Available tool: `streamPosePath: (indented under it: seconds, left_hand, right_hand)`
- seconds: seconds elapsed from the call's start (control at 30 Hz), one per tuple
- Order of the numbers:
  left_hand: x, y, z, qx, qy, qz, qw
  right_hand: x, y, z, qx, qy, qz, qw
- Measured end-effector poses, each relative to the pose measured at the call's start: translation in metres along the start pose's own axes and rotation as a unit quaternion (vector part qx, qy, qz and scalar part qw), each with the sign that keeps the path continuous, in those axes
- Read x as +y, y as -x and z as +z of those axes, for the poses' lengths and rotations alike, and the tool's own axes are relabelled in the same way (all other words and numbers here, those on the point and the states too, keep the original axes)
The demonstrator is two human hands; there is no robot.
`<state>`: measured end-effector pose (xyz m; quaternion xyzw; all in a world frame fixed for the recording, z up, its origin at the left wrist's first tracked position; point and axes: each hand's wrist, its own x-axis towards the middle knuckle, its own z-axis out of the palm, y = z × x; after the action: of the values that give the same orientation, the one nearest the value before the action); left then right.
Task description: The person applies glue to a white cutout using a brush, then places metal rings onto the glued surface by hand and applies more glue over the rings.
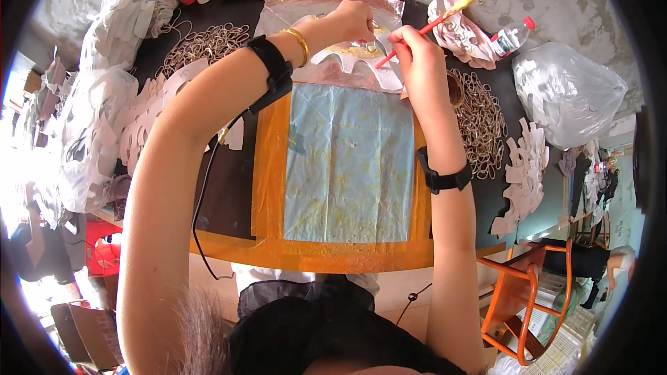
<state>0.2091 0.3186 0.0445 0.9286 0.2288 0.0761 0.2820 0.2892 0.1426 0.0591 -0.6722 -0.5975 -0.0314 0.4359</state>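
Observation:
Both my arms reach to the far side of the table. My right hand [418, 55] pinches a thin red stick [439, 22]. Its upper end is smeared yellow and points up to the right; the lower tip comes down by a white piece with a wavy edge [340, 69]. Beside it, my left hand [353, 22] is closed over the same spot, its fingertips turned away, so what they hold is hidden. The wavy piece lies on a pinkish clear plastic sheet [278, 17], with yellowish smears near my fingers.
Piles of metal rings lie left [208, 47] and right [481, 125]. White cut-out pieces [524, 173] are stacked at the right edge. A stained blue sheet [351, 167] is taped before me. A plastic bottle [513, 38] and a clear bag [570, 94] stand at the right.

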Motion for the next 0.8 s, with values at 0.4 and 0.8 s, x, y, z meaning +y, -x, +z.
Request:
streamPosePath:
  seconds: [0.4, 0.8]
  left_hand:
    - [-0.005, 0.000, 0.005, 0.014, 0.030, -0.011, 0.999]
    - [-0.014, -0.001, 0.013, 0.051, 0.035, 0.008, 0.998]
  right_hand:
    - [0.002, 0.000, 0.000, -0.002, 0.003, -0.006, 1.000]
    - [0.000, -0.001, -0.001, -0.005, 0.010, -0.014, 1.000]
